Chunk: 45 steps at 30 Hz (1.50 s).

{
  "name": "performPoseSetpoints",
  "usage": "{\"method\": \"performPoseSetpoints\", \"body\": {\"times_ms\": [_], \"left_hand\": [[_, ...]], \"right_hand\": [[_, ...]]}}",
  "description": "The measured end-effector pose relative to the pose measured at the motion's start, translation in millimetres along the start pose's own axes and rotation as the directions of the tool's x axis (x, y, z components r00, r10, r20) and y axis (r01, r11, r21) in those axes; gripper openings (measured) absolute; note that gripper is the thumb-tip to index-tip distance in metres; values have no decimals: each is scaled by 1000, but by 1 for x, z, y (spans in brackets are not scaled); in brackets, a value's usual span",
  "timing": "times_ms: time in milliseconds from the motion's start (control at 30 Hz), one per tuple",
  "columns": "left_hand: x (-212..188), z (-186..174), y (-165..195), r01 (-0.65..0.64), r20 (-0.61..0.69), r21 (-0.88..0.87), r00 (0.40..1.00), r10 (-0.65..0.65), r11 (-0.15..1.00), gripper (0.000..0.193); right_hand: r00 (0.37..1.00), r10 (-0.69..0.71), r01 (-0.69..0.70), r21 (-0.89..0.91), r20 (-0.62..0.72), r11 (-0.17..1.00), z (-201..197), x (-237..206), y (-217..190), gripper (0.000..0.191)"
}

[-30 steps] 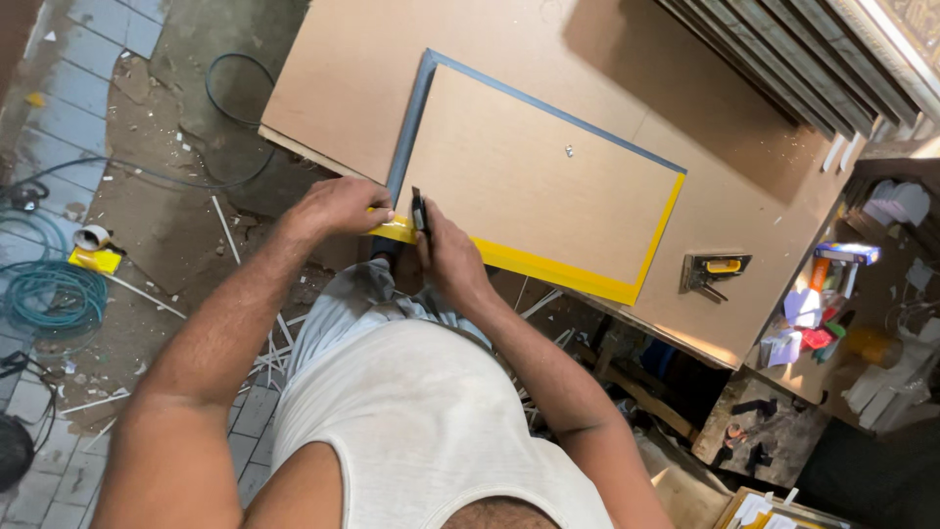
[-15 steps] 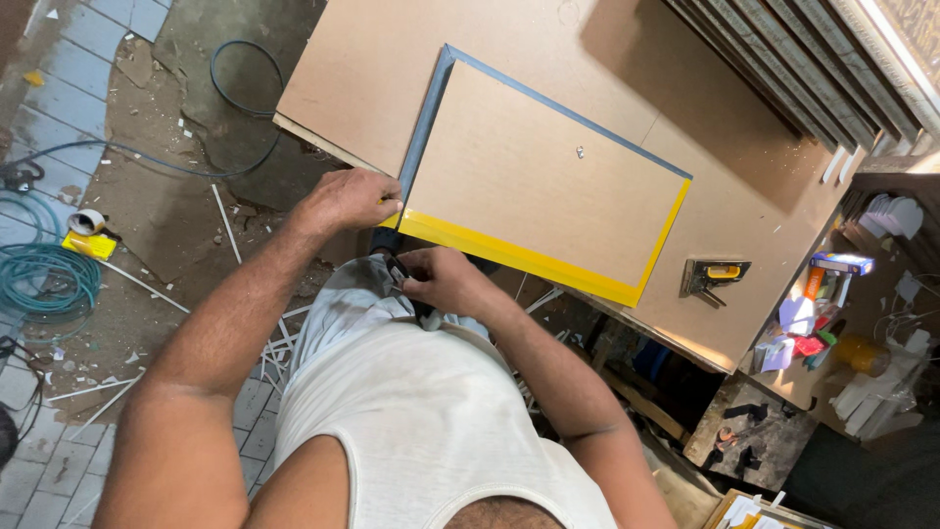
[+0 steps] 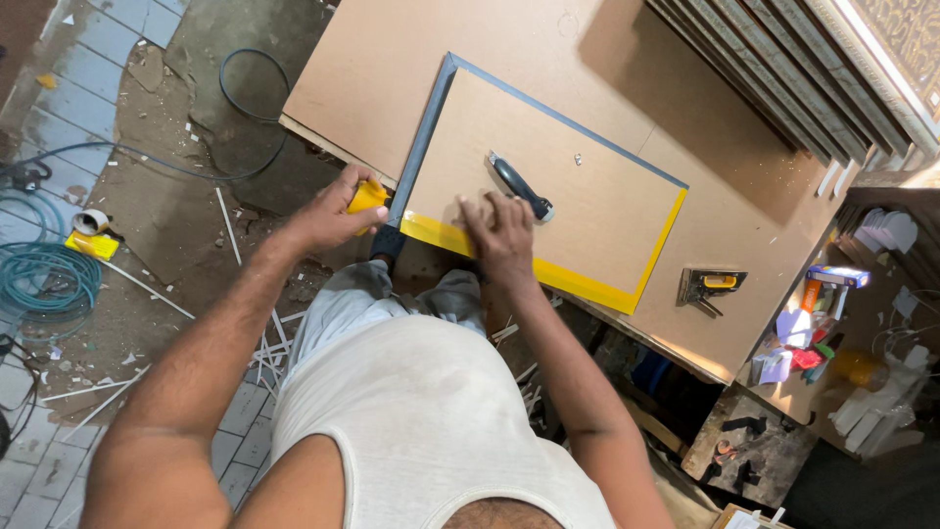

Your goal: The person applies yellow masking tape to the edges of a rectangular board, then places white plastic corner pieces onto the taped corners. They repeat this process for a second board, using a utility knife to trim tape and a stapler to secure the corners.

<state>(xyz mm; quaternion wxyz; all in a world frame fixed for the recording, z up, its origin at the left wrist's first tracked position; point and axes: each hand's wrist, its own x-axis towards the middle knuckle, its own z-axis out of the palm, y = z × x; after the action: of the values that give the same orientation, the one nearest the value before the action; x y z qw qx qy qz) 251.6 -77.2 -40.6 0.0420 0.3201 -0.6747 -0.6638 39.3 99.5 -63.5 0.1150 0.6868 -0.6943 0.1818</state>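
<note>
A tan rectangular panel (image 3: pixel 568 186) lies on a larger brown board (image 3: pixel 392 69). Its left and far edges carry grey-blue strips, its near and right edges yellow tape (image 3: pixel 578 282). My left hand (image 3: pixel 338 211) pinches a loose piece of yellow tape (image 3: pixel 368 195) just off the panel's near left corner. My right hand (image 3: pixel 501 235) lies flat, fingers spread, on the panel near its front edge. A black-handled utility knife (image 3: pixel 519 184) rests on the panel just beyond my right fingertips, apart from them.
A staple gun (image 3: pixel 710 285) lies on the board to the right. Small tools and clutter fill a bench (image 3: pixel 832 323) at the far right. Cables, a blue hose coil (image 3: pixel 44 274) and white offcuts litter the floor on the left. Framed mouldings (image 3: pixel 783 69) lean at top right.
My right hand has let go of the knife, which now lies on the panel, and rests flat there. My left hand has pulled a piece of yellow tape away from the corner.
</note>
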Motion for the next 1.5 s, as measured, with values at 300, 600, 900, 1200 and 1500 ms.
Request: {"method": "performPoseSetpoints", "body": {"times_ms": [300, 600, 900, 1200, 1500], "left_hand": [[26, 43, 31, -529, 200, 766, 736, 647, 366, 69], [50, 67, 20, -550, 287, 779, 740, 609, 301, 58], [55, 89, 17, -568, 368, 774, 764, 530, 281, 47], [49, 75, 7, -633, 373, 713, 706, 602, 300, 43], [30, 52, -2, -643, 274, 683, 665, 694, 347, 47]], "right_hand": [[997, 32, -37, 86, 68, 996, -10, -5, -20, 46], [996, 34, -27, -83, 87, 996, -49, -97, 66, 40], [970, 133, -40, -405, 204, 913, -127, -252, 195, 42], [980, 122, -54, -378, 158, 924, -126, -253, 187, 40], [978, -200, 200, 3, 58, 980, -21, -92, 46, 43]]}}
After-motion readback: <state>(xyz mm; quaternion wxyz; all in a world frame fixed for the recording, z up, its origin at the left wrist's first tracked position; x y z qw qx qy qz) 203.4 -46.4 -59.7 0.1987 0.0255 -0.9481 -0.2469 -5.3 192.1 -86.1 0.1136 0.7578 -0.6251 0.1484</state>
